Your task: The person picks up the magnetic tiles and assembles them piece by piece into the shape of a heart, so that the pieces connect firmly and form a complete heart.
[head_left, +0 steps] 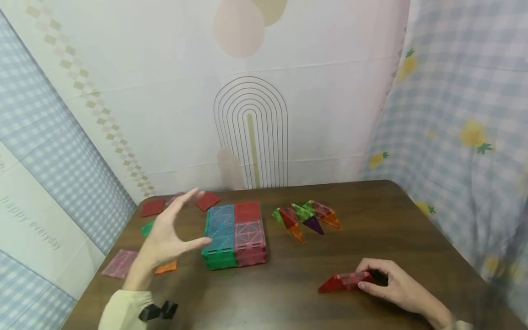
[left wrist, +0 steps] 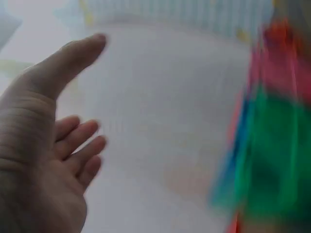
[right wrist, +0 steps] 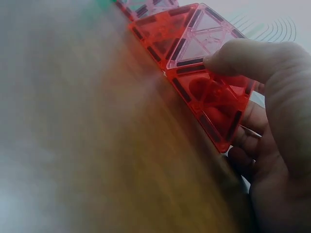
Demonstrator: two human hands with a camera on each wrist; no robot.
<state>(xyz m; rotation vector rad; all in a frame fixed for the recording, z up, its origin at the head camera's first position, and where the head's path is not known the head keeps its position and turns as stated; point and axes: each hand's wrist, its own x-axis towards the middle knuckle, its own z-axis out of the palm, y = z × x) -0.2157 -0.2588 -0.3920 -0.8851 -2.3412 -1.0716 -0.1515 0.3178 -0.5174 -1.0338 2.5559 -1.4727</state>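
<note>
Toward the desk's front right corner, pinching joined red and pink tiles in the right hand; leftward, spreading the empty left hand wide beside the tile block.

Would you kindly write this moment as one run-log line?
left hand: empty, near tile box | right hand: holds red-and-pink triangle strip | zigzag triangles: on table, right of box

Beyond the brown desk, I'm seeing a pale cloth hanging at twelve o'clock, showing a lined arch; a blue-checked cloth is draping at ten, and a pineapple-print sheet is hanging at two.
</note>
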